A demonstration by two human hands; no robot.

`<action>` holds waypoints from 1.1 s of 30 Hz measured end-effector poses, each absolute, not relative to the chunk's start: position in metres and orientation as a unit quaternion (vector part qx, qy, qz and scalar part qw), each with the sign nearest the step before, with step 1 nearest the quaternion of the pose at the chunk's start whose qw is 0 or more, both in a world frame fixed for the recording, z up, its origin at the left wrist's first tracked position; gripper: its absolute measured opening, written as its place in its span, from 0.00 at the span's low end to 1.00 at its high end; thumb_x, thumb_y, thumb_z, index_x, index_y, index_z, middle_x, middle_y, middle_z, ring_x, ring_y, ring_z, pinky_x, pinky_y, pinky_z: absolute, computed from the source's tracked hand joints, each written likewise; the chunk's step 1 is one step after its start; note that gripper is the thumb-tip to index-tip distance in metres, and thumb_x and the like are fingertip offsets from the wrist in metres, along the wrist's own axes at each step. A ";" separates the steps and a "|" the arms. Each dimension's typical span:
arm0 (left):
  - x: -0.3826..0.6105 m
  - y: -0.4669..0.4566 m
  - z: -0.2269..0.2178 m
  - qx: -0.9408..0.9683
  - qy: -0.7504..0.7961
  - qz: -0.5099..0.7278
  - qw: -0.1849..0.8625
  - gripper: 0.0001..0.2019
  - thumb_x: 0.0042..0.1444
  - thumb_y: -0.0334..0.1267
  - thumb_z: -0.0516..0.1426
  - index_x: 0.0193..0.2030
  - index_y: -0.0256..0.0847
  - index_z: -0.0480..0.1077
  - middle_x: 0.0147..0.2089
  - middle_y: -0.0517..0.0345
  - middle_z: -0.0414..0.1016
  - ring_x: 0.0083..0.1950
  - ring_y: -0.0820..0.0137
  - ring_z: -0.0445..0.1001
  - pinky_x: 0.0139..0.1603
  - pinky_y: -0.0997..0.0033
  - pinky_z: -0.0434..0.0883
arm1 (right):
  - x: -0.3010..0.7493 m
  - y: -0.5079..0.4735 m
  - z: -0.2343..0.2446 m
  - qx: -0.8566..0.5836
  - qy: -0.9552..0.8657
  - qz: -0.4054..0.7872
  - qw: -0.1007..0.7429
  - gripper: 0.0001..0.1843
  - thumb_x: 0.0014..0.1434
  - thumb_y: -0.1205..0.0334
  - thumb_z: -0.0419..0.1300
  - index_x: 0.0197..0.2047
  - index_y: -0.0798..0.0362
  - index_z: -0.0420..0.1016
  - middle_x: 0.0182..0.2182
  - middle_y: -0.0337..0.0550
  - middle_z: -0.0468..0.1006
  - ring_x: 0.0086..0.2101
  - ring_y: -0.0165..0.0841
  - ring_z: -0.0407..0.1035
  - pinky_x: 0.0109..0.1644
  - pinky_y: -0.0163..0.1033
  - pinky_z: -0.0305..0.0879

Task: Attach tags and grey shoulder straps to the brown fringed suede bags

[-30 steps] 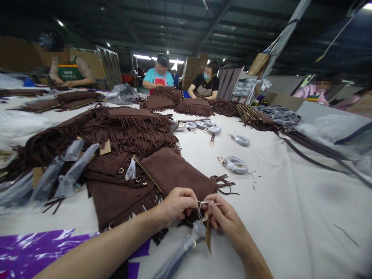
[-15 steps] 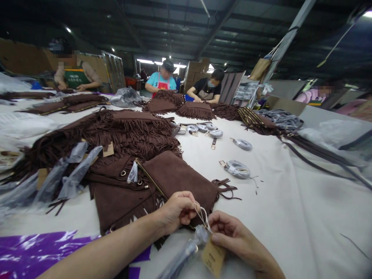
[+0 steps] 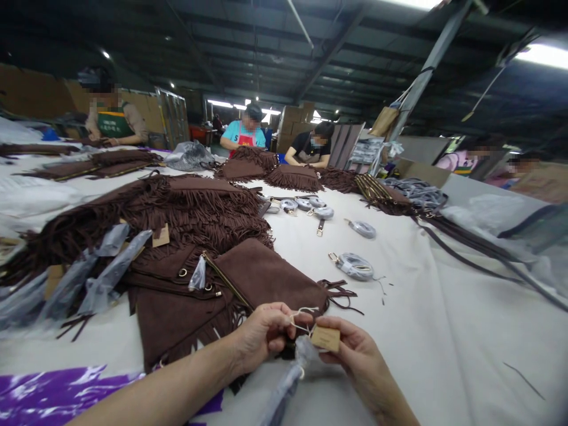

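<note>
My left hand (image 3: 268,332) pinches a white string (image 3: 304,316) between thumb and forefinger. The string runs across to a tan paper hang tag (image 3: 326,338), gripped by my right hand (image 3: 348,349). Below them hangs a strip wrapped in clear plastic (image 3: 286,384), with a small metal ring on it. Just behind my hands lies a brown suede bag (image 3: 268,269) with a gold zipper and fringe. A zipper pull wrapped in plastic (image 3: 197,273) rests on the bags to the left.
More fringed brown bags (image 3: 208,204) are piled at the left. Coiled straps in plastic (image 3: 355,266) lie on the white table (image 3: 444,331). Purple film (image 3: 48,396) sits at the near left. Co-workers (image 3: 246,133) stand across the table.
The tag has been raised and turned between my right fingers. The string's loop has swung to the right, its end now sticking out. The view has shifted slightly.
</note>
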State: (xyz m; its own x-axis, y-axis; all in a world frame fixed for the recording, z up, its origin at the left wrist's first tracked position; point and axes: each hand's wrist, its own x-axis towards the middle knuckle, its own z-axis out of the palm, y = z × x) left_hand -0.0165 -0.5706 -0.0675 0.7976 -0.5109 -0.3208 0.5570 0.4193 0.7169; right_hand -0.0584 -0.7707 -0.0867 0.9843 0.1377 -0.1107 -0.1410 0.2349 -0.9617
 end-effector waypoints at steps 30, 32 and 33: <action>0.001 -0.536 -0.004 0.826 -0.331 0.066 0.451 0.11 0.53 0.25 0.53 0.40 0.42 0.71 0.35 0.57 0.74 0.37 0.67 0.70 0.39 0.72 0.63 | -0.057 -0.752 -0.099 -0.849 -0.107 -0.226 0.467 0.22 0.63 0.61 0.53 0.60 0.51 0.63 0.41 0.44 0.72 0.25 0.30 0.64 0.27 0.35 0.65; 0.008 -0.522 0.015 0.829 -0.289 0.099 0.469 0.10 0.52 0.25 0.53 0.38 0.41 0.71 0.32 0.59 0.72 0.34 0.69 0.68 0.38 0.73 0.62 | -0.059 -0.753 -0.096 -0.841 -0.088 -0.224 0.485 0.18 0.64 0.61 0.52 0.57 0.52 0.66 0.43 0.46 0.72 0.27 0.31 0.65 0.28 0.35 0.65; 0.011 -0.516 0.022 0.828 -0.271 0.102 0.481 0.10 0.51 0.24 0.53 0.37 0.40 0.70 0.30 0.61 0.71 0.33 0.70 0.67 0.37 0.74 0.62 | -0.061 -0.752 -0.094 -0.837 -0.083 -0.231 0.490 0.17 0.65 0.60 0.52 0.55 0.52 0.67 0.44 0.46 0.72 0.28 0.32 0.66 0.30 0.35 0.65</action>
State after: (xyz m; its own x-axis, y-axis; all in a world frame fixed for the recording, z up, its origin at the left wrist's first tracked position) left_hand 0.0113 -0.5157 0.0219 0.8326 -0.3510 0.4285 -0.5462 -0.3912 0.7407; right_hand -0.0606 -0.7525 -0.0937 0.8798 -0.0871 0.4674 0.3650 -0.5060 -0.7815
